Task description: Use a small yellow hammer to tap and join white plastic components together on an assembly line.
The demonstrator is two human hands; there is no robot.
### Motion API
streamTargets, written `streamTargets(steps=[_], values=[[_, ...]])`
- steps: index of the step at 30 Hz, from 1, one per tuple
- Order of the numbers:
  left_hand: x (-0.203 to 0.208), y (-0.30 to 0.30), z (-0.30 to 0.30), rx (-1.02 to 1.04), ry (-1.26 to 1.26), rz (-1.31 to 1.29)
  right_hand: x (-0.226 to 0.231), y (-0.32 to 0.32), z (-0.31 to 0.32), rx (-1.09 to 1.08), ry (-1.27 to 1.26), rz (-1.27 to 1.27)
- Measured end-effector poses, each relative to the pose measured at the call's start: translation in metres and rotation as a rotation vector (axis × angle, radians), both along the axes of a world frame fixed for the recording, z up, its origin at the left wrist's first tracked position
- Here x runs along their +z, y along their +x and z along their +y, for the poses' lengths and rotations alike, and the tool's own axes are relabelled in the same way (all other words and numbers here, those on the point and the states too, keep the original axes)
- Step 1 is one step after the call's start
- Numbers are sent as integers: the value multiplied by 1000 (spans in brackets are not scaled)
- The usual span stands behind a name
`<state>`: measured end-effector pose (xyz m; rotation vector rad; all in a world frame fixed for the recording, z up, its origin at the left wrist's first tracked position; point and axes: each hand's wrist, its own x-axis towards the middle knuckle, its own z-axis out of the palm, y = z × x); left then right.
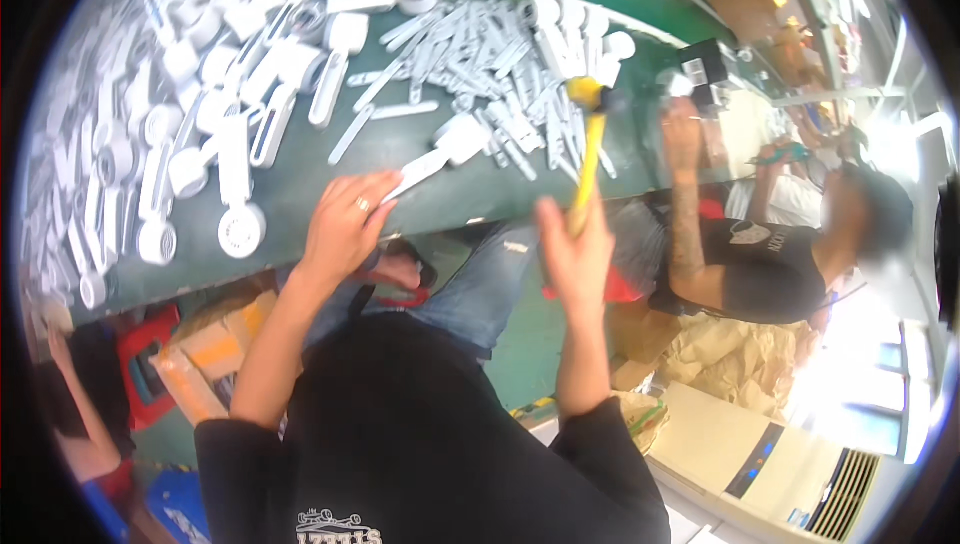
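My left hand (342, 222), with a ring on one finger, is closed on the end of a white plastic round-headed handle (458, 140) at the table's near edge. The handle points away to the right, its head by the loose strips. In my right hand (575, 252) is an upright hammer (590, 149) with a yellow handle and a yellow-and-dark head, raised near the table edge. Beyond it lies a heap of thin pale plastic strips (470, 54). Several similar white round-headed handles (240, 184) crowd the table on the left.
The dark green table (440, 206) runs along the front. More round-headed parts (570, 19) stand at its far side. To the right sits a co-worker (765, 254) with an arm reaching to the table. Cardboard boxes (215, 349) and brown paper (735, 349) lie below on either side.
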<state>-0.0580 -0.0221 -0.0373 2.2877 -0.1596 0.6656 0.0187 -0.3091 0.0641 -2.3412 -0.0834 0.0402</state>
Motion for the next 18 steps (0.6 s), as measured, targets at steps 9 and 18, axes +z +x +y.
streamTargets(steps=[9, 18], values=[[11, 2, -14, 18, 48, -32, -32, 231, -71, -252, -267, -192], [3, -21, 1, 84, 70, -36, -83, 267, -44, -289, -262, -207]])
